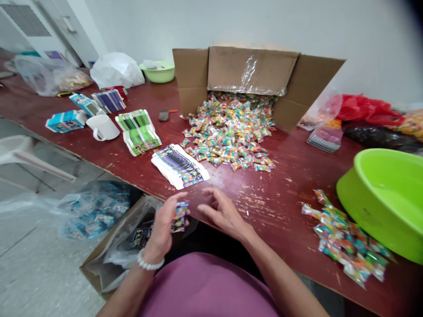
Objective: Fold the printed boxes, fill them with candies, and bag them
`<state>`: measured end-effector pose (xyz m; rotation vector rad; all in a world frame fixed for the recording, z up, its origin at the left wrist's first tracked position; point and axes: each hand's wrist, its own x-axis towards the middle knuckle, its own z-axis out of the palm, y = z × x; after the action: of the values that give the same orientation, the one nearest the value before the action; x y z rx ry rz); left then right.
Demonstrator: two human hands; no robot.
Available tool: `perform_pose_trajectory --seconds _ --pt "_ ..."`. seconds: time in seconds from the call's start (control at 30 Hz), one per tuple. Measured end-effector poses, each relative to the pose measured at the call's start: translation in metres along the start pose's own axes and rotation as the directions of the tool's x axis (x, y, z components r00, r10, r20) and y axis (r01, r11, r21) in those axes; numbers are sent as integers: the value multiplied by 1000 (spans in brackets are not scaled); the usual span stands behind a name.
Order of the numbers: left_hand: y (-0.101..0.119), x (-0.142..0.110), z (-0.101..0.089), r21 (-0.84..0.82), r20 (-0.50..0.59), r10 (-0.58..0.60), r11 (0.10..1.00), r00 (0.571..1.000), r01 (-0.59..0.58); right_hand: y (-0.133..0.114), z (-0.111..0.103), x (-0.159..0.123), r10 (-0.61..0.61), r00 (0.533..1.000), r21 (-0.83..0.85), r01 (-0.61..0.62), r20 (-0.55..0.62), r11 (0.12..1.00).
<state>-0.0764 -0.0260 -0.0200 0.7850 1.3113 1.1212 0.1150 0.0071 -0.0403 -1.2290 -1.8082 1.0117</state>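
My left hand is closed round a small printed packet, held just off the near edge of the dark red table. My right hand hovers beside it over the table edge, fingers loosely spread and holding nothing. Just beyond both hands lies a fanned stack of flat printed cartons. Farther back a heap of small colourful wrapped sweets spills from an open cardboard box lying on its side.
A lime green basin stands at right with a smaller pile of sweets beside it. Green cartons, a white mug, blue cartons and bags lie at left. A lined cardboard box sits on the floor.
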Motion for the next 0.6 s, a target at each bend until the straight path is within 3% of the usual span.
perform_pose_trajectory --seconds 0.07,0.1,0.2,0.27,0.37,0.43,0.5,0.6 --pt "-2 2 -40 244 -131 141 964 981 -106 13 -2 29 40 991 -162 -60 -125 985" --pt "-5 2 -61 386 -165 181 917 970 -105 19 -2 43 38 984 -254 -82 -175 964" --pt "-15 4 -112 638 -242 189 770 952 9 30 0 77 69 966 -429 -174 -248 886" --pt "-22 5 -126 693 -269 193 719 944 51 33 6 88 120 959 -514 -241 -257 823" --pt "-27 6 -121 718 -204 225 696 953 -11 35 14 93 182 939 -555 -321 -291 768" --pt "-25 10 -106 733 -138 295 673 946 -103 36 17 92 218 916 -448 -360 -337 818" --pt "-20 15 -90 768 -99 412 610 906 -194 38 17 91 251 902 -303 -363 -352 881" --pt "-7 26 -68 811 -44 615 482 787 -331 41 12 89 255 919 -152 -310 -301 938"
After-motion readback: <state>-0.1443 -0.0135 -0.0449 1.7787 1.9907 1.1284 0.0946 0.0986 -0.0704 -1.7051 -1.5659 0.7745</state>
